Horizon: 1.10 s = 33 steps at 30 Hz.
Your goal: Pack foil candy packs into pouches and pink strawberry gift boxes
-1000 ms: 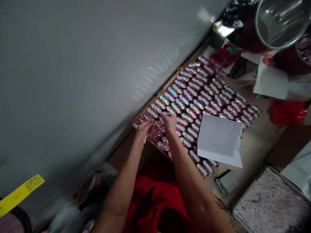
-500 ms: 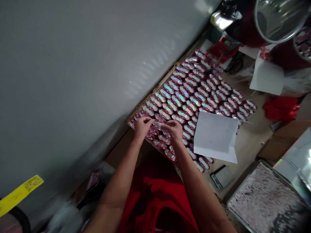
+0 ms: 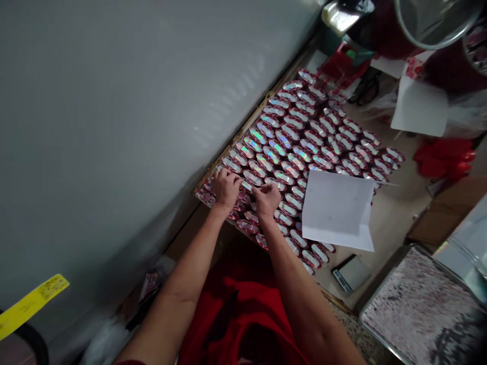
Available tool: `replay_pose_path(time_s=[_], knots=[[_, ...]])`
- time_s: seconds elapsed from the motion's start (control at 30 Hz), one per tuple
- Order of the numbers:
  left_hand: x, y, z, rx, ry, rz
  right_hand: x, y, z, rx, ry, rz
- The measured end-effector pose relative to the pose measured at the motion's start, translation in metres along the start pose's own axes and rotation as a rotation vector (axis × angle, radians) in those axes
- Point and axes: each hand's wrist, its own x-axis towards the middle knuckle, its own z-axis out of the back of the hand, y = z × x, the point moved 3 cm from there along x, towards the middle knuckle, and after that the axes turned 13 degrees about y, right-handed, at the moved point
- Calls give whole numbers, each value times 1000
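Rows of small oval containers [image 3: 274, 151] with red patterned sides stand packed together, most with a shiny silver strip on top that throws rainbow glints. My left hand [image 3: 225, 188] is over the near-left end of the rows, fingers curled down and pressed together. Just to its right, my right hand [image 3: 267, 198] has its fingertips closed in a pinch. Between the fingertips lies one oval container with a pale shiny top [image 3: 246, 186]. Anything small inside either pinch is hidden. Round pinkish tops show on a few containers beside my left hand.
A white paper sheet [image 3: 337, 205] covers containers on the right. A small digital scale [image 3: 350, 274] lies near the front edge, beside a metal tray [image 3: 380, 338] of speckled material. Large dark-red tubs [image 3: 395, 35] and a red bag [image 3: 441, 157] are farther back. A grey wall [image 3: 114, 101] borders the left.
My left hand has gone from a raised fingertip pinch to curling down over the containers. My right hand stays close by, fingers drawn in more. The view has shifted slightly.
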Motion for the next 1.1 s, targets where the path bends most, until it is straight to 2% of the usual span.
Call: replay_pose_path(time_s=[0.17, 0.33, 0.4, 0.5, 0.57, 0.63, 0.7, 0.73, 0.8, 0.9, 0.97, 1.03, 1.1], knots=[[0, -3, 1, 21, -24, 11, 0, 3, -2, -90, 33, -1], [3, -10, 4, -28, 22, 64, 2, 11, 0, -306, 67, 6], [3, -9, 6, -50, 8, 74, 3, 14, 2, -414, 123, -24], [6, 2, 12, -56, -117, 149, 10, 19, 4, -540, 248, -60], [14, 8, 14, -30, -79, 158, 16, 23, 8, -588, 320, -58], [23, 1, 19, 0, -25, 122, 19, 23, 18, -607, 383, -37], [32, -29, 22, -18, -4, 36, 18, 16, 40, -587, 421, -15], [37, -55, 20, -45, 5, -38, 17, 9, 56, -552, 421, 0], [49, -123, 7, -99, 35, -239, 15, -13, 96, -409, 390, 12], [65, -239, -37, -24, 138, -587, 19, -51, 166, 47, 268, -74], [68, -294, -70, 113, 281, -733, 29, -72, 211, 426, 102, -172], [57, -320, -94, 237, 405, -851, 45, -82, 248, 721, -65, -211], [38, -320, -102, 303, 441, -928, 64, -85, 273, 871, -166, -214]])
